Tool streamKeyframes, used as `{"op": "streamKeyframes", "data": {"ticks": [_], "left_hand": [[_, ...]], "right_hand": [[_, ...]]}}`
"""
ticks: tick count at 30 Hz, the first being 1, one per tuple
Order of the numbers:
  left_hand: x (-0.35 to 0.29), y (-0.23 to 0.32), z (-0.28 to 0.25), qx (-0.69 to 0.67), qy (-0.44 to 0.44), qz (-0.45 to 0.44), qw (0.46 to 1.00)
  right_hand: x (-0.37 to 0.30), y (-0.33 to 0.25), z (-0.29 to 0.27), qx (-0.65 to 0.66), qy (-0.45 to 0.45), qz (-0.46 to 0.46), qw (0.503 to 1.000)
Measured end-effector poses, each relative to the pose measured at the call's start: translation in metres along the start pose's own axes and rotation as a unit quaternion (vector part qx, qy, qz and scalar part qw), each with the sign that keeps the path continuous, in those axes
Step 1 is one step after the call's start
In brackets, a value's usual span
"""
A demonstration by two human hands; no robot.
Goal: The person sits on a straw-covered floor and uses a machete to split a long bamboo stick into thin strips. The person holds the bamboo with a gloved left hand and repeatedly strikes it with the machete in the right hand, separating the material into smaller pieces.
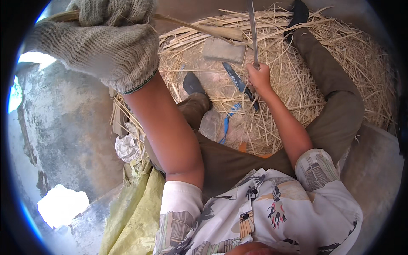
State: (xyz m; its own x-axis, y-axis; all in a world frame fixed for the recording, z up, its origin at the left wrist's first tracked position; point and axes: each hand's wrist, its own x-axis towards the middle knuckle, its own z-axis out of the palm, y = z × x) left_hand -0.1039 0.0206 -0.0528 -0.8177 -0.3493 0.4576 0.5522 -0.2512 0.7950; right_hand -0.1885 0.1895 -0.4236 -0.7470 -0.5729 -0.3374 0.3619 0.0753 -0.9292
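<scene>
My left hand (114, 38), in a knitted grey-beige work glove, is raised high at the upper left. Its fingers are wrapped round a pale bamboo strip (204, 28), which sticks out past both sides of the fist and widens toward its right part. Lower and to the right, my bare right hand (260, 77) is closed round the handle of a knife (253, 34). The long narrow blade points away from me, crossing in front of the shavings; the fist hides most of the handle. The blade stands apart from the strip's near length.
Loose bamboo shavings (293, 93) cover the floor between my outstretched legs. Among them lie a grey block (224, 50), a slim dark-blue patterned object (233, 77) and a blue ribbon (226, 125). A yellow-green sack (131, 212) and crumpled white plastic (127, 148) lie at my left, beside a wall (72, 127).
</scene>
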Motion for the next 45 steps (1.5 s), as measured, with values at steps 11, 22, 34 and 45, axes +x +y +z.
{"op": "streamKeyframes", "data": {"ticks": [11, 22, 34, 45], "left_hand": [[0.001, 0.017, -0.016, 0.038, -0.009, -0.022, 0.999], [-0.003, 0.029, -0.027, 0.051, 0.020, -0.011, 0.998], [-0.006, 0.035, -0.040, 0.026, -0.009, -0.031, 0.999], [-0.008, 0.024, -0.011, 0.040, 0.046, -0.006, 0.998]], "right_hand": [[-0.012, 0.033, -0.002, -0.247, -0.063, 0.171, 0.952], [-0.018, 0.016, 0.013, -0.212, 0.003, -0.054, 0.976], [-0.029, -0.030, 0.013, -0.056, -0.044, 0.175, 0.982], [-0.016, 0.032, -0.001, -0.223, -0.067, 0.210, 0.950]]}}
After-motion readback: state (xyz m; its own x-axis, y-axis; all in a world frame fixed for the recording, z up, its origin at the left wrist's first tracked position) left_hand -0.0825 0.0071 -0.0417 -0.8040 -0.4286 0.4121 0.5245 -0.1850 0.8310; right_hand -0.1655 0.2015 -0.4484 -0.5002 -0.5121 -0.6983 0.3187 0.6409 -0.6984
